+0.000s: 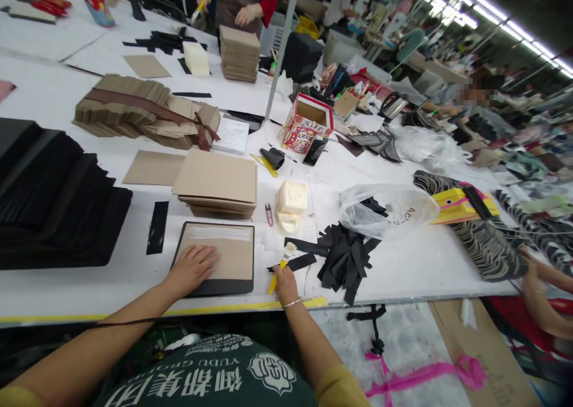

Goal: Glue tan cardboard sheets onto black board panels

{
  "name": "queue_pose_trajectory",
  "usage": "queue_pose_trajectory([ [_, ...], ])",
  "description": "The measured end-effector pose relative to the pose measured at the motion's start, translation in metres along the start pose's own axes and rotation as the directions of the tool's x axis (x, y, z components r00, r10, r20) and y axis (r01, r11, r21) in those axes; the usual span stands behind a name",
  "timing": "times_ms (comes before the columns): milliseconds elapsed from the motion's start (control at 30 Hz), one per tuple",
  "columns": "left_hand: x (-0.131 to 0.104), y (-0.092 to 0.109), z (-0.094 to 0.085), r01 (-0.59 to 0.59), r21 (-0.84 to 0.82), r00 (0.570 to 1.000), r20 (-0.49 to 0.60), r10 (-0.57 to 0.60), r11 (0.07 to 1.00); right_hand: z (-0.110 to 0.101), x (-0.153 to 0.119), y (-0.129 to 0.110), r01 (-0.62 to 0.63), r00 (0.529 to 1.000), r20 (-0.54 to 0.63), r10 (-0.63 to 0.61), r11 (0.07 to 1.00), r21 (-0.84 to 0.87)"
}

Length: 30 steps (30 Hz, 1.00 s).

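My left hand [196,269] lies flat with fingers spread on a tan board [233,261], which rests on a slightly larger black sheet [224,287]. A whitish glue-like band [219,233] runs along the board's far edge. In my right hand [285,283] is a yellow-handled brush [280,268], its pale bristles pointing away from me. The brush is above black strips [302,262] lying on the table. Just beyond it stands a cream-coloured tub [292,198], apparently of glue. A pair of thread snips [269,215] lies left of the tub.
Black sheets [58,198] are piled at the left, and tan boards [219,180] are stacked ahead. A heap of black strips [344,258] and a plastic bag [385,210] lie to the right. A metal pole [283,46] rises behind. Co-workers are across the table and at far right.
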State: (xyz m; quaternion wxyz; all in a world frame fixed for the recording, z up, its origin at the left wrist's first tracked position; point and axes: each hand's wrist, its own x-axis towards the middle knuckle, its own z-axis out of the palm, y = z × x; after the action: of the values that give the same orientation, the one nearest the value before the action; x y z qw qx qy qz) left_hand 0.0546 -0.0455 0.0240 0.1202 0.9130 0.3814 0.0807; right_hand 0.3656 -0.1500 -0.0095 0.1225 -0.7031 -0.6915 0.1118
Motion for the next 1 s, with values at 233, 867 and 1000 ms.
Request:
queue_pose_trajectory([
  [233, 0.033, 0.045, -0.044, 0.136, -0.579, 0.991, 0.068, -0.119, 0.804, -0.077, 0.033, -0.055, -0.087, 0.996, 0.048, 0.073, 0.841, 0.534],
  [867, -0.001, 0.013, -0.053, 0.141, -0.708, 0.574, 0.628, -0.526, -0.692, -0.069, 0.047, -0.123, -0.137, 0.971, 0.238, -0.026, 0.753, 0.644],
  [1000, -0.004, -0.001, -0.057, 0.171, -0.750, 0.560, 0.607, -0.564, -0.638, -0.075, 0.063, -0.116, -0.139, 0.980, 0.198, 0.025, 0.798, 0.586],
])
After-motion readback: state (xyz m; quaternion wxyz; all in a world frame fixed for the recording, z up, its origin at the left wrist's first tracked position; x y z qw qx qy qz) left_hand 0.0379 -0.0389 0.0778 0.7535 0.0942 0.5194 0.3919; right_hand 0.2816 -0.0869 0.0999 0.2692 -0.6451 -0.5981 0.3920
